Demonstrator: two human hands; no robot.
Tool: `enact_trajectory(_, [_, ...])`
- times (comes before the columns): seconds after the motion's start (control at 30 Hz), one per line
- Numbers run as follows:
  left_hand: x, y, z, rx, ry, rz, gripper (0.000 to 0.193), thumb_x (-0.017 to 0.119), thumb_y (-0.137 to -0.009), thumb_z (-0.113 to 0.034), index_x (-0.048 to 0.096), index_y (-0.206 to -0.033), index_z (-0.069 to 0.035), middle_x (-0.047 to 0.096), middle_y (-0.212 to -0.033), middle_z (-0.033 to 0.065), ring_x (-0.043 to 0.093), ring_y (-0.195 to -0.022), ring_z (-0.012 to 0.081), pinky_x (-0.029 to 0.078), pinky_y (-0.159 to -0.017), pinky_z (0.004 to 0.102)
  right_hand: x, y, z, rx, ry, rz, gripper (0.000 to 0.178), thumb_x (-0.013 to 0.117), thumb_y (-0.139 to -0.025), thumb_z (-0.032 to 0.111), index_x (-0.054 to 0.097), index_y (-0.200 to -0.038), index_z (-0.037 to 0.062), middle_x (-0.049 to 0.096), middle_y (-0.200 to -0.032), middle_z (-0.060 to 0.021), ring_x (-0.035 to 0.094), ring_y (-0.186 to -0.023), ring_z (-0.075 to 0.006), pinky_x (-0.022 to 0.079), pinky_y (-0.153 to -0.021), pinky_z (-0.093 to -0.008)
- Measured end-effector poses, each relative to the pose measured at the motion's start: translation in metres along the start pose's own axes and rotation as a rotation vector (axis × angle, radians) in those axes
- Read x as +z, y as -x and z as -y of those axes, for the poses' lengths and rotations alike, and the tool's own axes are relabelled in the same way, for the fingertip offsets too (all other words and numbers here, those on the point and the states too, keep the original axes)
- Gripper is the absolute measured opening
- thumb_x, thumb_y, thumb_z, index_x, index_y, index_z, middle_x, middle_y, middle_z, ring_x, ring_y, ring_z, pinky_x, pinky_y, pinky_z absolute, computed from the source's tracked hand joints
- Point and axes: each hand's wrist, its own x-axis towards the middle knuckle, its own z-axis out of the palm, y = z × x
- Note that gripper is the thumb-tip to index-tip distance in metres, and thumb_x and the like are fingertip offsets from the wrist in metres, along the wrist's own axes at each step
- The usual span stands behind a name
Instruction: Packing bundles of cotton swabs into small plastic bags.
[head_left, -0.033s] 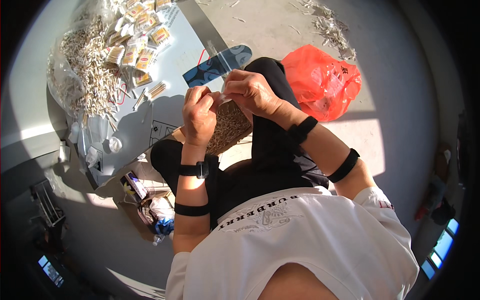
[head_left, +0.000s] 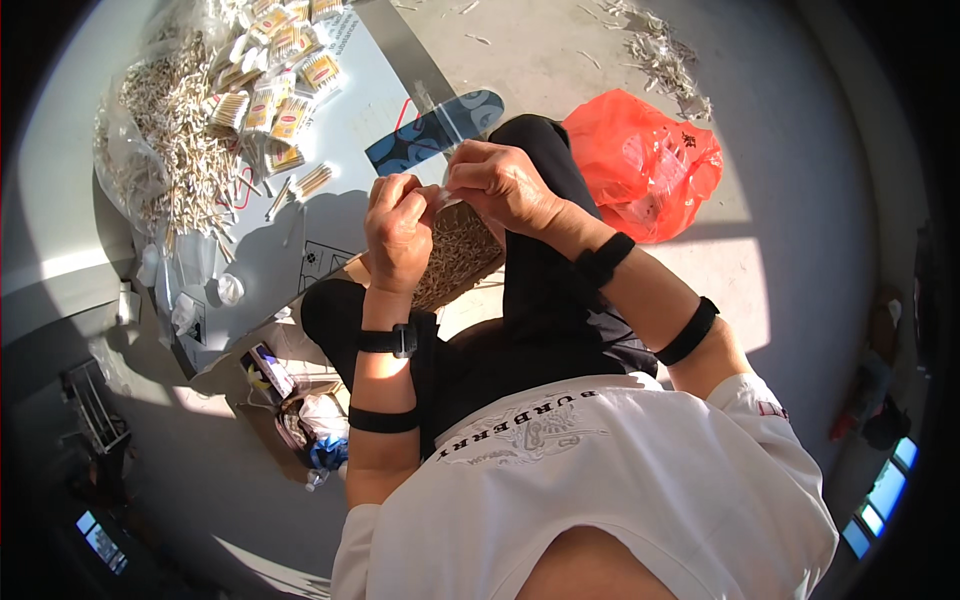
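Note:
My left hand (head_left: 398, 228) and my right hand (head_left: 505, 188) are raised close together in front of my lap. Their fingertips pinch a small translucent plastic bag (head_left: 450, 199), mostly hidden by the fingers. Just below it, between my knees, sits an open cardboard box (head_left: 488, 262) full of loose cotton swabs (head_left: 448, 258). On the grey table to the left lies a big heap of cotton swabs (head_left: 180, 130). Packed bags of cotton swabs (head_left: 290, 118) are piled beside the heap, and a small loose bundle of swabs (head_left: 313, 180) lies nearer to my hands.
The grey table (head_left: 375, 75) carries a blue patterned strip (head_left: 435, 130) at its right edge. A red plastic bag (head_left: 645, 165) rests on the floor to the right. White scraps (head_left: 665, 65) are strewn farther back. A box of odds and ends (head_left: 300, 415) stands by my left knee.

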Motion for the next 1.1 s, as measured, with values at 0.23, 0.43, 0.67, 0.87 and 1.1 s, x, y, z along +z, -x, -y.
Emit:
enact_trajectory(0.23, [-0.004, 0.002, -0.003, 0.079, -0.151, -0.016, 0.016, 0.064, -0.065, 0.012, 0.06, -0.072, -0.001, 0.057, -0.076, 0.0094, 0.056, -0.073, 0.0276, 0.048, -0.062, 0.0363, 0.0, -0.003, 0.001, -0.049, 0.075, 0.004, 0.011, 0.071, -0.071, 0.0, 0.064, -0.077, 0.0051, 0.059, -0.08, -0.0077, 0.062, -0.076, -0.028, 0.049, -0.064, -0.0334])
enact_trajectory(0.43, [-0.009, -0.015, -0.001, -0.483, 0.147, 0.18, 0.013, 0.071, -0.066, 0.004, 0.06, -0.07, 0.0, 0.058, -0.072, 0.0106, 0.058, -0.067, 0.027, 0.047, -0.061, 0.0344, 0.008, -0.008, 0.006, 0.354, -0.124, -0.019, 0.013, 0.075, -0.07, 0.01, 0.064, -0.074, 0.0033, 0.06, -0.075, -0.0054, 0.06, -0.069, -0.0149, 0.046, -0.061, -0.0283])
enact_trajectory(0.67, [-0.004, -0.03, 0.007, -0.805, 0.217, 0.317, 0.013, 0.069, -0.063, -0.003, 0.06, -0.069, 0.003, 0.063, -0.067, 0.0143, 0.06, -0.058, 0.0211, 0.047, -0.057, 0.0333, 0.008, -0.017, 0.008, 0.605, -0.133, 0.079, 0.019, 0.075, -0.066, 0.013, 0.063, -0.072, 0.0003, 0.06, -0.06, -0.0056, 0.054, -0.06, -0.0094, 0.045, -0.057, -0.0276])
enact_trajectory(0.87, [-0.004, -0.034, 0.0, -0.843, 0.373, 0.333, 0.007, 0.058, -0.067, 0.009, 0.059, -0.071, 0.003, 0.059, -0.066, 0.006, 0.056, -0.057, 0.0132, 0.05, -0.049, 0.0273, 0.007, -0.019, -0.001, 0.656, -0.272, 0.117, 0.009, 0.068, -0.067, 0.006, 0.063, -0.071, 0.0, 0.059, -0.061, -0.0024, 0.054, -0.058, -0.0088, 0.043, -0.053, -0.0259])
enact_trajectory(1.1, [-0.008, -0.03, 0.012, -0.804, 0.432, 0.329, 0.008, 0.058, -0.068, 0.006, 0.063, -0.075, 0.006, 0.064, -0.066, 0.0091, 0.062, -0.058, 0.0163, 0.055, -0.052, 0.0301, -0.001, -0.018, -0.007, 0.71, -0.666, 0.144, 0.007, 0.061, -0.069, -0.002, 0.066, -0.074, -0.0028, 0.059, -0.061, -0.002, 0.055, -0.055, -0.0095, 0.043, -0.05, -0.0228])
